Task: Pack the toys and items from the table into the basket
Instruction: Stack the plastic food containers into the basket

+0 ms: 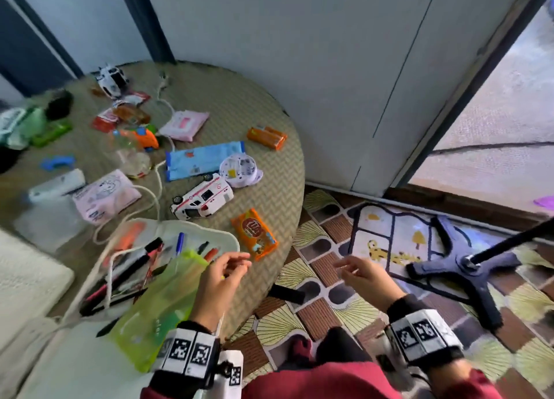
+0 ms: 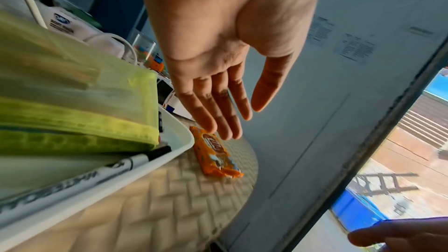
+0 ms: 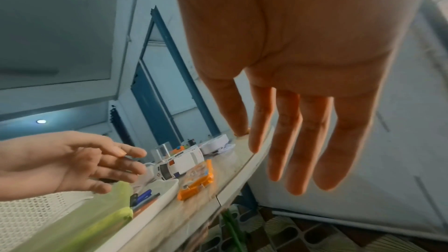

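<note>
The white basket (image 1: pixel 221 233) stands at the table's near left with pens, markers and a lime-green pouch (image 1: pixel 156 305) in it. My left hand (image 1: pixel 230 265) hovers open over the basket's right rim, fingers relaxed and empty. Just beyond its fingertips lies an orange snack pack (image 1: pixel 254 233) (image 2: pixel 213 152) (image 3: pixel 197 179). My right hand (image 1: pixel 349 268) hangs open and empty off the table's edge, over the floor. A white toy ambulance (image 1: pixel 202 200) (image 3: pixel 179 164) lies on its side behind the snack pack.
The round woven table (image 1: pixel 269 113) also holds a blue packet (image 1: pixel 204 163), a white round gadget (image 1: pixel 239 170), an orange pack (image 1: pixel 266 137), pink tissue packs (image 1: pixel 105 197), an orange toy car (image 1: pixel 144 136) and a white cord. A black stand base (image 1: pixel 467 266) sits on the floor at right.
</note>
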A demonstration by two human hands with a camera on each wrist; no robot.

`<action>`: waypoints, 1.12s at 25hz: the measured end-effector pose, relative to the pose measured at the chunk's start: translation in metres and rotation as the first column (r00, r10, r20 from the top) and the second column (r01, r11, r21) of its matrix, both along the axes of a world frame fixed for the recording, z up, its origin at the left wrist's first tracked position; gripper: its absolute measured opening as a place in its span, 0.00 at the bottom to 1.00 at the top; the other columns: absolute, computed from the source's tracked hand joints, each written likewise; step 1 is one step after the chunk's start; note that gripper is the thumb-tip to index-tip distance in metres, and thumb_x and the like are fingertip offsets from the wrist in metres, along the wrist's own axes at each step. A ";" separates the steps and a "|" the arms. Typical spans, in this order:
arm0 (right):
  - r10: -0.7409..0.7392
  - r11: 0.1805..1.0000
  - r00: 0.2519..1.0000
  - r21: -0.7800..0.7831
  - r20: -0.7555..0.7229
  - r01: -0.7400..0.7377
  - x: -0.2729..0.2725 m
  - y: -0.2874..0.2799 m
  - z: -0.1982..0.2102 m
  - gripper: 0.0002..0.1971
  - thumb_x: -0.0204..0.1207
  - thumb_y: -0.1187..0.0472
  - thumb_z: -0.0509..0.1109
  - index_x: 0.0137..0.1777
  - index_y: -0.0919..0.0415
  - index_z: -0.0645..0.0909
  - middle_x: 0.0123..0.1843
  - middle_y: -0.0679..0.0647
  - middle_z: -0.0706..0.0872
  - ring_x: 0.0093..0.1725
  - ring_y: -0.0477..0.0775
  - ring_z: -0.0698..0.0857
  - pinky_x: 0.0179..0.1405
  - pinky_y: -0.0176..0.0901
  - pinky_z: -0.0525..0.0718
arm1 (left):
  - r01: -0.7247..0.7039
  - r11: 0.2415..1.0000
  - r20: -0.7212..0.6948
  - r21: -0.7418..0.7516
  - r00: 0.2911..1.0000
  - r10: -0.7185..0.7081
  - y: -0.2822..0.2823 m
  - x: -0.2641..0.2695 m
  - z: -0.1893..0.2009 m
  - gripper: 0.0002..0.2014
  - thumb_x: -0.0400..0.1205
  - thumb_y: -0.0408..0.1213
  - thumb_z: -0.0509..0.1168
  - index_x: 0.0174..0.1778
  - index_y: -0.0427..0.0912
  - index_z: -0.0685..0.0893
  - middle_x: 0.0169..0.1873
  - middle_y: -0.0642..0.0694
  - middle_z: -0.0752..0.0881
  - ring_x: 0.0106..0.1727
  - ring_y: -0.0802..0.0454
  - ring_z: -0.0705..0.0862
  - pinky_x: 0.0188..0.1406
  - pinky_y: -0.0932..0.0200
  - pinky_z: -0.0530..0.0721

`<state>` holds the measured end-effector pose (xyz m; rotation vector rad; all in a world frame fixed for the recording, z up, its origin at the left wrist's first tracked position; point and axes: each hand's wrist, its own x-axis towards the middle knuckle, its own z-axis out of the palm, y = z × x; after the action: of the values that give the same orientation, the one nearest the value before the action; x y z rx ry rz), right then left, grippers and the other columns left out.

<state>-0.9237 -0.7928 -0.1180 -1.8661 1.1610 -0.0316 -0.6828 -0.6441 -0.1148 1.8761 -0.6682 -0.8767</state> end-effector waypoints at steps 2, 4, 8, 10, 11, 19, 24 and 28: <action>0.056 0.998 0.997 -0.012 0.050 -0.056 0.026 -0.027 0.001 0.09 0.79 0.64 0.66 0.57 0.61 0.84 0.40 0.46 0.83 0.36 0.38 0.80 0.33 0.21 0.75 | -0.088 0.996 -0.014 -0.016 0.996 0.088 -0.011 0.009 0.002 0.08 0.80 0.29 0.67 0.50 0.46 0.87 0.46 0.48 0.90 0.50 0.53 0.87 0.51 0.59 0.83; 0.136 0.991 0.987 -0.022 0.086 -0.135 0.053 -0.054 0.002 0.09 0.79 0.65 0.66 0.55 0.60 0.85 0.39 0.47 0.84 0.32 0.35 0.79 0.34 0.21 0.74 | -0.173 0.985 -0.027 -0.025 0.985 0.172 -0.022 0.017 0.001 0.07 0.78 0.34 0.69 0.50 0.47 0.87 0.47 0.48 0.90 0.51 0.53 0.87 0.54 0.56 0.84; 0.322 0.946 0.941 0.002 0.107 -0.324 0.101 -0.104 0.003 0.09 0.77 0.67 0.67 0.54 0.59 0.85 0.37 0.47 0.83 0.30 0.28 0.80 0.32 0.21 0.75 | -0.348 0.937 -0.004 -0.032 0.937 0.348 -0.039 0.029 -0.004 0.06 0.80 0.32 0.68 0.50 0.47 0.86 0.46 0.50 0.90 0.49 0.58 0.87 0.51 0.57 0.84; 0.419 0.905 0.902 0.030 0.104 -0.423 0.126 -0.129 0.005 0.09 0.78 0.68 0.67 0.54 0.58 0.84 0.39 0.53 0.85 0.29 0.29 0.80 0.29 0.22 0.76 | -0.441 0.896 0.029 -0.047 0.896 0.443 -0.046 0.029 -0.004 0.07 0.81 0.30 0.67 0.49 0.47 0.87 0.44 0.54 0.91 0.47 0.60 0.86 0.48 0.63 0.83; 0.466 0.881 0.879 0.035 0.102 -0.472 0.138 -0.138 0.007 0.09 0.78 0.67 0.67 0.53 0.57 0.84 0.41 0.55 0.86 0.29 0.30 0.80 0.28 0.21 0.76 | -0.489 0.871 0.032 -0.047 0.871 0.490 -0.049 0.028 -0.002 0.07 0.81 0.30 0.67 0.48 0.47 0.87 0.43 0.57 0.90 0.47 0.60 0.86 0.46 0.66 0.82; 0.737 0.671 0.666 -0.005 0.113 -0.742 0.217 -0.162 0.014 0.14 0.77 0.66 0.67 0.44 0.42 0.82 0.40 0.48 0.89 0.36 0.42 0.84 0.43 0.37 0.81 | -0.745 0.659 0.005 -0.107 0.662 0.749 -0.049 0.036 0.010 0.08 0.80 0.33 0.67 0.53 0.46 0.84 0.53 0.50 0.87 0.48 0.59 0.87 0.42 0.65 0.86; 0.782 0.611 0.593 -0.046 0.191 -0.791 0.283 -0.152 0.019 0.17 0.77 0.69 0.66 0.42 0.41 0.82 0.36 0.44 0.89 0.35 0.41 0.84 0.44 0.36 0.82 | -0.715 0.699 0.300 -0.019 0.663 0.686 -0.032 0.105 0.002 0.30 0.71 0.56 0.60 0.68 0.47 0.79 0.68 0.49 0.80 0.69 0.48 0.79 0.71 0.44 0.75; 0.840 0.531 0.508 -0.098 0.192 -0.842 0.342 -0.138 0.035 0.14 0.78 0.67 0.66 0.42 0.43 0.82 0.38 0.44 0.88 0.38 0.42 0.84 0.41 0.27 0.78 | -0.590 0.705 0.470 0.394 0.788 0.397 -0.034 0.168 -0.013 0.40 0.76 0.67 0.53 0.82 0.52 0.59 0.84 0.49 0.52 0.85 0.44 0.45 0.80 0.42 0.48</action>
<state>-0.5817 -0.9312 -0.0826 -2.1741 -0.0167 0.3187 -0.5147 -0.6784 -0.1276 2.5843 -0.0660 -0.3644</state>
